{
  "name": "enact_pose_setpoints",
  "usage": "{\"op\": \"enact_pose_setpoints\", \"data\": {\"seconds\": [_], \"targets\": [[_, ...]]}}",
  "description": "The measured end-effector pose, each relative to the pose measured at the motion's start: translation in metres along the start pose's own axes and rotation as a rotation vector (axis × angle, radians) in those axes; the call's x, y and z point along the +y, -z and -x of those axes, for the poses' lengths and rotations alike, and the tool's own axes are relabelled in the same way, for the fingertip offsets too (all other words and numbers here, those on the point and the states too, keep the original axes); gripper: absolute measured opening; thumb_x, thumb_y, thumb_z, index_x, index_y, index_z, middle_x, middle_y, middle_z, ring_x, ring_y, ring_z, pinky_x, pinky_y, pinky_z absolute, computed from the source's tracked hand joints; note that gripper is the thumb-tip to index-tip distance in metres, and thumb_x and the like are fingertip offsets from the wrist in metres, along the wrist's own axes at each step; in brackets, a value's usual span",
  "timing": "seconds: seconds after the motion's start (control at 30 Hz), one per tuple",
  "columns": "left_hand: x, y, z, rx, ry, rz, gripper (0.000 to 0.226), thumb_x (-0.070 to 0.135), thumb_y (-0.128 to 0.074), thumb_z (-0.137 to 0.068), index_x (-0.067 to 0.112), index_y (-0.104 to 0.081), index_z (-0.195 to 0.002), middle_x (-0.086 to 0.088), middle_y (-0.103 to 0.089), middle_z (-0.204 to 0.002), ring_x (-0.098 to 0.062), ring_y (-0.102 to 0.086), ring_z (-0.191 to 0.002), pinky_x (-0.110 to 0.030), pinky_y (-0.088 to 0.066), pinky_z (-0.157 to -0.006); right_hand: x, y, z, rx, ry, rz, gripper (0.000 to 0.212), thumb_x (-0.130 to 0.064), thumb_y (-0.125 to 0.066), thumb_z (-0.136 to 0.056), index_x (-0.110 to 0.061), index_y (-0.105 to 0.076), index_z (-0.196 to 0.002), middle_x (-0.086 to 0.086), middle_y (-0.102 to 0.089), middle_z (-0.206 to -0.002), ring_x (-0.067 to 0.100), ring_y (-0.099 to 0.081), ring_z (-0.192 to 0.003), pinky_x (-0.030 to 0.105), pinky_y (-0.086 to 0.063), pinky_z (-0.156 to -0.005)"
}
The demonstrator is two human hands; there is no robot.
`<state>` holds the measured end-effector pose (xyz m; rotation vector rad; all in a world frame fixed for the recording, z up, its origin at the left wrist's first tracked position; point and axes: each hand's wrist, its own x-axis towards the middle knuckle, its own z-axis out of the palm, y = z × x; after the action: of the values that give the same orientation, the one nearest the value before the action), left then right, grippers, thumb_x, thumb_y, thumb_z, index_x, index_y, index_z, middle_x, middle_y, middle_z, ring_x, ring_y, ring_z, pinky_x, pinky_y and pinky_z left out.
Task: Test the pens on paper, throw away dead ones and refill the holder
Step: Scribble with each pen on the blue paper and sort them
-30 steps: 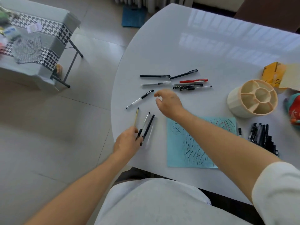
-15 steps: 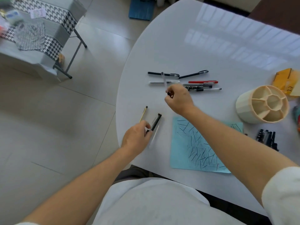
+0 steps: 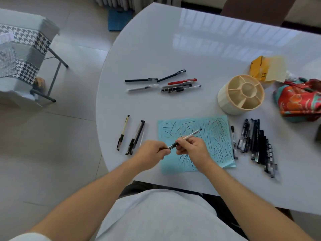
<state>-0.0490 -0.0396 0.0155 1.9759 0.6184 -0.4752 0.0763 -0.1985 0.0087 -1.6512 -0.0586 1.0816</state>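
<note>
Pen held between both hands, slim with a clear barrel and dark grip, slanting up and away over the blue paper; the right hand curls its fingers round the middle of the barrel while the left hand pinches the dark near end, knuckles almost touching. Under and beyond the right hand the paper lies flat, a matte sheet covered in short dark strokes, its near edge close to the curved rim of the glossy white table. Just left of the left hand, three pens lie side by side near the table's edge, with pale tiled floor beyond. Farther off beyond both hands a loose row of pens sits in open tabletop. Right of the right hand a dark bundle of pens lies beside the paper, and beyond it stands the round cream holder, ribbed plastic with wedge compartments, all showing bare. Past that rest a yellow carton and a red patterned cloth bag
</note>
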Motion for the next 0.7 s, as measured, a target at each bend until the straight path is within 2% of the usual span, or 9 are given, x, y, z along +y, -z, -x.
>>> {"op": "enact_pose_setpoints", "data": {"seconds": [0.1,0.17,0.23,0.3,0.4,0.47,0.5,0.6,0.7], "targets": [[-0.009,-0.003,0.004,0.087,-0.021,-0.245,0.025,0.040,-0.058,-0.095,0.022,-0.070,-0.083,0.005,-0.064,-0.067,-0.014,-0.058,-0.064,-0.036,-0.049,-0.061,0.005,0.021,-0.004,0.246,-0.004,-0.126,0.020,-0.017,-0.066,-0.098,-0.001,-0.072,-0.087,0.006,-0.068,-0.067,0.018,-0.061,-0.055,0.027,-0.054,-0.053],[-0.024,-0.004,0.012,0.144,-0.034,-0.361,0.029,0.040,-0.057,-0.095,0.019,-0.065,-0.076,0.008,-0.058,-0.064,-0.012,-0.053,-0.060,-0.036,-0.044,-0.058,0.000,0.045,-0.010,0.354,0.006,-0.150,0.019,-0.017,-0.065,-0.099,-0.005,-0.071,-0.086,0.005,-0.069,-0.067,0.018,-0.062,-0.058,0.026,-0.055,-0.053],[-0.033,-0.007,0.017,0.187,-0.089,-0.399,0.026,0.041,-0.058,-0.095,0.023,-0.066,-0.078,0.013,-0.059,-0.073,-0.009,-0.053,-0.067,-0.031,-0.041,-0.062,-0.002,0.058,-0.011,0.320,0.034,-0.071,0.014,-0.015,-0.067,-0.098,-0.008,-0.073,-0.088,0.005,-0.074,-0.072,0.021,-0.069,-0.065,0.029,-0.061,-0.060],[-0.034,-0.014,0.016,0.219,-0.179,-0.387,0.020,0.041,-0.060,-0.094,0.025,-0.072,-0.089,0.014,-0.067,-0.098,-0.009,-0.061,-0.091,-0.029,-0.049,-0.075,0.001,0.050,-0.009,0.214,0.058,0.031,0.008,-0.012,-0.069,-0.095,-0.011,-0.076,-0.091,0.005,-0.078,-0.080,0.024,-0.076,-0.077,0.033,-0.064,-0.071],[-0.027,-0.027,0.008,0.199,-0.267,-0.433,0.021,0.042,-0.061,-0.093,0.026,-0.074,-0.097,0.009,-0.064,-0.127,-0.011,-0.053,-0.123,-0.031,-0.046,-0.095,0.008,0.027,-0.005,0.139,0.105,0.265,0.011,-0.017,-0.071,-0.088,-0.024,-0.079,-0.091,-0.001,-0.078,-0.080,0.015,-0.076,-0.074,0.033,-0.062,-0.064],[-0.026,-0.032,0.006,0.171,-0.279,-0.477,0.024,0.043,-0.060,-0.093,0.024,-0.074,-0.100,0.007,-0.061,-0.132,-0.013,-0.050,-0.128,-0.031,-0.045,-0.097,0.013,0.019,-0.005,0.140,0.171,0.386,0.013,-0.020,-0.070,-0.087,-0.028,-0.079,-0.089,-0.006,-0.075,-0.074,0.007,-0.069,-0.062,0.025,-0.054,-0.052],[-0.027,-0.033,0.005,0.167,-0.273,-0.487,0.025,0.043,-0.060,-0.093,0.024,-0.074,-0.101,0.007,-0.060,-0.133,-0.013,-0.049,-0.129,-0.032,-0.045,-0.097,0.014,0.018,-0.005,0.132,0.207,0.447,0.012,-0.021,-0.069,-0.088,-0.029,-0.079,-0.090,-0.009,-0.074,-0.071,0.004,-0.066,-0.060,0.021,-0.050,-0.052],[-0.029,-0.035,0.005,0.177,-0.262,-0.478,0.026,0.043,-0.060,-0.094,0.023,-0.074,-0.101,0.007,-0.058,-0.136,-0.013,-0.047,-0.131,-0.032,-0.044,-0.100,0.016,0.016,-0.006,0.077,0.250,0.594,0.011,-0.024,-0.068,-0.090,-0.028,-0.078,-0.093,-0.017,-0.071,-0.073,0.001,-0.066,-0.069,0.014,-0.048,-0.060],[-0.027,-0.035,0.006,0.189,-0.250,-0.467,0.026,0.042,-0.060,-0.094,0.022,-0.075,-0.101,0.007,-0.058,-0.135,-0.013,-0.048,-0.130,-0.032,-0.044,-0.100,0.014,0.016,-0.008,0.078,0.289,0.691,0.011,-0.024,-0.066,-0.091,-0.027,-0.077,-0.092,-0.020,-0.069,-0.073,0.001,-0.066,-0.071,0.017,-0.051,-0.063]]}}
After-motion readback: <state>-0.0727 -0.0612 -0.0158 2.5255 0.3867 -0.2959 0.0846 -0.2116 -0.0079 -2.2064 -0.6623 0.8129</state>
